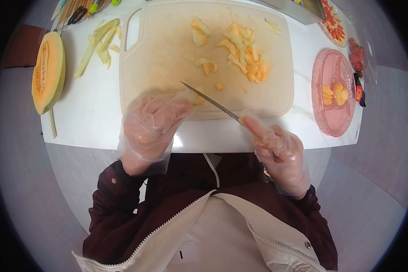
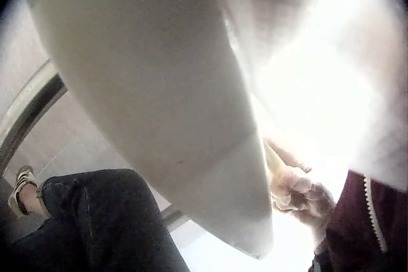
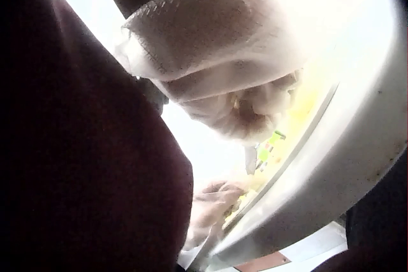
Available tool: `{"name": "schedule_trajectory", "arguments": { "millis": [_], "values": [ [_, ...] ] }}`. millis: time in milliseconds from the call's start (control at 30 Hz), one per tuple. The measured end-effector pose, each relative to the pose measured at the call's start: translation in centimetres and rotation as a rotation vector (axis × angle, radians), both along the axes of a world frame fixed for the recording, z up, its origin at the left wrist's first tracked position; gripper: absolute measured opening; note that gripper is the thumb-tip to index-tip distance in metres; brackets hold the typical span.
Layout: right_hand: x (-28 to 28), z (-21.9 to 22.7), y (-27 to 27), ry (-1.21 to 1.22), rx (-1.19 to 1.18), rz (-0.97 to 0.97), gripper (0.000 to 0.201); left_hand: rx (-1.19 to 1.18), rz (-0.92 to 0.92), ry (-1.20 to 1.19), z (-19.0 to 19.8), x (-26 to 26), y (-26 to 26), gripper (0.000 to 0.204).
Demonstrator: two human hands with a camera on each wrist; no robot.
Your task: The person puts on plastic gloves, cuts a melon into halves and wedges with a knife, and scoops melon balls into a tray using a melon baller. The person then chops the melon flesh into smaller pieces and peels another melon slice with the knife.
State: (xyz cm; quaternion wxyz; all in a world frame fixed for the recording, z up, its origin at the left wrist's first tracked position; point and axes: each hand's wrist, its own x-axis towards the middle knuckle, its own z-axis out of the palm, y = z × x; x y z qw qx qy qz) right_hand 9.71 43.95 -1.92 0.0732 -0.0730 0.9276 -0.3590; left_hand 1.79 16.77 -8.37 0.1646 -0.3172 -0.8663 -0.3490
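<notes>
In the head view my right hand (image 1: 283, 152), in a clear plastic glove, grips a small knife (image 1: 213, 103) whose blade points up and left over the near edge of the cutting board (image 1: 158, 59). My gloved left hand (image 1: 154, 122) has its fingers curled round a pale melon piece (image 1: 197, 96), partly hidden, beside the blade. Cut orange melon pieces (image 1: 254, 63) lie on the board. The left wrist view shows my right hand (image 2: 296, 192) past the table edge. In the right wrist view are my right hand (image 3: 248, 103), the blade (image 3: 251, 159) and my left hand (image 3: 213, 208).
Half a melon (image 1: 48, 72) and rind strips (image 1: 97, 45) lie left of the board. To the right stands a pink divided tray (image 1: 319, 106) with melon pieces. A metal container (image 1: 299, 10) and a plate of red fruit (image 1: 334, 27) sit at the back right.
</notes>
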Motion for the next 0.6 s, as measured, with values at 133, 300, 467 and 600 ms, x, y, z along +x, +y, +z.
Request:
{"name": "schedule_trajectory", "arguments": {
  "millis": [133,300,467,600],
  "values": [
    [0.0,-0.3,-0.4,-0.015,0.1,0.052,0.072,-0.037,0.029,0.021,0.4,0.3,0.2,0.03],
    [-0.3,-1.4,0.5,-0.036,-0.167,-0.004,0.049,0.002,0.016,0.033,-0.3,0.1,0.1,0.032],
    [-0.1,-0.5,0.5,0.016,-0.161,-0.039,0.045,-0.026,0.011,0.042,0.1,0.2,0.1,0.032],
    [0.0,-0.1,0.4,0.001,-0.109,0.002,0.047,-0.039,0.066,-0.007,0.4,0.4,0.3,0.023]
  ]
}}
